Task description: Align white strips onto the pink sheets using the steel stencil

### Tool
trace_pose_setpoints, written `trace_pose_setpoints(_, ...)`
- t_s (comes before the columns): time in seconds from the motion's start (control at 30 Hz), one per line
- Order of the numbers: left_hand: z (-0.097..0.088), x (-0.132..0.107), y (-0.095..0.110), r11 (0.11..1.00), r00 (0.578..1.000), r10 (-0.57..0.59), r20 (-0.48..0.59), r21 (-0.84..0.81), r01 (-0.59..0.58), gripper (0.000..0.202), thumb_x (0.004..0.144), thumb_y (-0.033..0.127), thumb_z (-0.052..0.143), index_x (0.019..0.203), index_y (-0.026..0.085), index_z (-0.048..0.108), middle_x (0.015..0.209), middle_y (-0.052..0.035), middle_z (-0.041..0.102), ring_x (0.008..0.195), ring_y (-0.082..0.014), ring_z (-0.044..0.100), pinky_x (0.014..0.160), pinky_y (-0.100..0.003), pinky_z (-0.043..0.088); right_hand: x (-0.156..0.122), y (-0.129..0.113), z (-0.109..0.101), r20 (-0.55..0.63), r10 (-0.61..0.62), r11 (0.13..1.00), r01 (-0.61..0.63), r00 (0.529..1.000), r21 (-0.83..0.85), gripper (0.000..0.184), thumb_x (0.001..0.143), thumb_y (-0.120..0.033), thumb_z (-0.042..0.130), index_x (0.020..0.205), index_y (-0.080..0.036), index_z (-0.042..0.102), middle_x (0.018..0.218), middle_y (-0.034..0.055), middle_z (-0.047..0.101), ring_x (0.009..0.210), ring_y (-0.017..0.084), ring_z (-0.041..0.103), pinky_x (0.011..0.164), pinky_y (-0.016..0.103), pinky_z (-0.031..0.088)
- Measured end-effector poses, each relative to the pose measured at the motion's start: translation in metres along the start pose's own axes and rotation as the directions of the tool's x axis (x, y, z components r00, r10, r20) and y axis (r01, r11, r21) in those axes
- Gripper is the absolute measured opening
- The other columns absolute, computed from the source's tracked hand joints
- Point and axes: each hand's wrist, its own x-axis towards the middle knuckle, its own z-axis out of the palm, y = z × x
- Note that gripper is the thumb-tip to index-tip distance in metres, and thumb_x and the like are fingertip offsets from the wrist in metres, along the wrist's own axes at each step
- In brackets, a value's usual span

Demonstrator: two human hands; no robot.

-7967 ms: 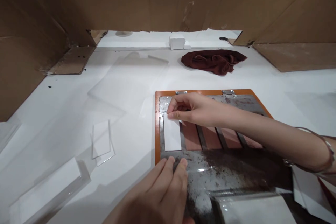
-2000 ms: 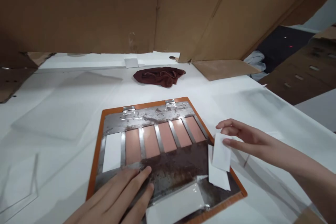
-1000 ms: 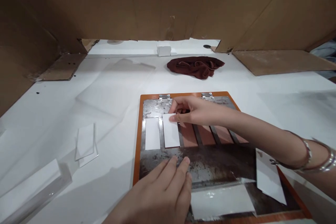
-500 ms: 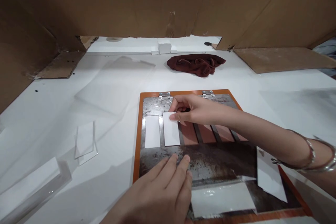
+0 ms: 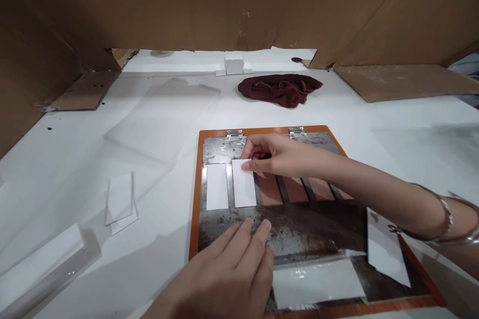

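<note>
With thumb and fingers, my right hand [image 5: 269, 154] pinches the top right corner of a white card [image 5: 244, 187] at the second slot of a dark metal plate [image 5: 307, 227]. Another white card [image 5: 217, 187] lies in the slot to its left. Reddish-pink rectangles [image 5: 270, 189] fill several slots to the right, partly hidden by my right forearm. My left hand [image 5: 235, 259] rests flat on the plate below the cards, its fingers stretched out. The plate sits on an orange board [image 5: 195, 194] with metal hinges [image 5: 234, 133] along its far edge.
A dark red cloth [image 5: 280, 89] lies behind the board. Two loose white cards [image 5: 119, 199] and a white box [image 5: 45, 259] are on the left. More white cards [image 5: 387, 246] rest at the plate's right. A cardboard wall [image 5: 209, 5] stands across the back.
Both hands and the card stay in place. Only the camera view has shifted very slightly.
</note>
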Motion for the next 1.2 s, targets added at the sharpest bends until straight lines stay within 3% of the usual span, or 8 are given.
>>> trace_pose_setpoints(0.2, -0.001, 0.002, 0.000, 0.999, 1.000, 0.007, 0.011, 0.032, -0.008, 0.053, 0.113, 0.043, 0.040, 0.142, 0.006, 0.064, 0.151, -0.0183, 0.061, 0.136, -0.0284, 0.065, 0.113, -0.037, 0.053, 0.000, 0.002, 0.002, 0.003, -0.004, 1.000, 0.004, 1.000, -0.011, 0.018, 0.091, -0.036, 0.074, 0.090, -0.024, 0.060, 0.073, -0.0024, 0.062, 0.068, 0.017, 0.055, 0.065, 0.032, 0.042)
trace_pose_setpoints(0.43, 0.000, -0.005, 0.000, 0.999, 0.998, -0.017, -0.053, 0.028, 0.018, 0.051, 0.111, 0.043, 0.046, 0.141, 0.007, 0.065, 0.150, -0.0175, 0.063, 0.133, -0.0275, 0.067, 0.113, -0.034, 0.051, -0.002, -0.004, 0.004, -0.027, 0.023, 0.999, -0.024, 0.999, -0.031, 0.017, 0.092, -0.032, 0.074, 0.090, -0.024, 0.059, 0.075, -0.0010, 0.064, 0.070, 0.018, 0.058, 0.067, 0.032, 0.043)
trace_pose_setpoints(0.6, 0.007, -0.006, 0.003, 0.979, 0.979, -0.183, -0.085, 0.074, 0.189, 0.056, 0.103, 0.046, 0.057, 0.136, 0.003, 0.067, 0.141, -0.0237, 0.069, 0.122, -0.0323, 0.070, 0.107, -0.039, 0.055, -0.003, -0.006, 0.005, -0.033, 0.023, 0.999, -0.024, 0.999, -0.033, 0.015, 0.094, -0.029, 0.072, 0.090, -0.023, 0.059, 0.078, -0.0011, 0.063, 0.071, 0.016, 0.057, 0.067, 0.031, 0.043)
trace_pose_setpoints(0.9, 0.008, -0.002, -0.001, 0.962, 0.961, -0.273, -0.045, -0.013, 0.273, 0.050, 0.102, 0.035, 0.048, 0.142, 0.010, 0.065, 0.141, -0.0150, 0.071, 0.124, -0.0288, 0.069, 0.107, -0.038, 0.056, -0.004, -0.005, 0.005, -0.022, 0.015, 0.997, -0.017, 1.000, -0.073, 0.014, 0.094, -0.033, 0.069, 0.094, -0.024, 0.058, 0.085, 0.0010, 0.066, 0.075, 0.018, 0.061, 0.069, 0.032, 0.046)
trace_pose_setpoints(1.1, 0.010, -0.007, 0.001, 0.965, 0.960, -0.262, -0.098, 0.008, 0.264, 0.051, 0.106, 0.036, 0.043, 0.140, 0.008, 0.066, 0.139, -0.0162, 0.072, 0.127, -0.0285, 0.067, 0.111, -0.036, 0.053, -0.018, -0.013, 0.009, -0.034, 0.042, 0.941, -0.050, 0.999, -0.334, 0.021, 0.098, -0.045, 0.061, 0.106, -0.026, 0.056, 0.099, 0.0038, 0.066, 0.082, 0.022, 0.063, 0.068, 0.033, 0.047)
trace_pose_setpoints(1.2, 0.011, -0.007, 0.001, 0.969, 0.961, -0.238, -0.140, 0.028, 0.244, 0.053, 0.106, 0.038, 0.042, 0.136, 0.004, 0.068, 0.133, -0.0193, 0.074, 0.119, -0.0290, 0.069, 0.105, -0.036, 0.056, -0.024, -0.015, 0.013, -0.072, -0.018, 0.875, -0.020, 0.997, -0.484, 0.021, 0.099, -0.039, 0.060, 0.113, -0.024, 0.059, 0.118, 0.0080, 0.061, 0.088, 0.022, 0.063, 0.074, 0.035, 0.047)
